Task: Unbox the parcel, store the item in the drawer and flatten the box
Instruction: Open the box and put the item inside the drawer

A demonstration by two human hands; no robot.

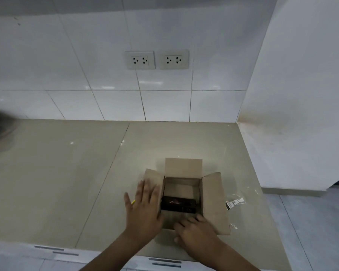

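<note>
A small brown cardboard box point(213, 194) stands on the beige counter with all its flaps folded outward. Inside it lies a black item point(178, 204) with a faint printed pattern. My left hand point(143, 208) lies flat, fingers spread, on the box's left flap. My right hand point(196, 229) rests on the near flap, fingers curled over it and pressing it down. Neither hand touches the black item.
The counter point(67, 182) ends at a tiled wall with two socket plates point(157, 60). Peeled clear tape with a label point(234, 203) lies right of the box. Something yellow point(133, 202) peeks from under my left hand. Drawer fronts point(164, 263) run below the counter edge.
</note>
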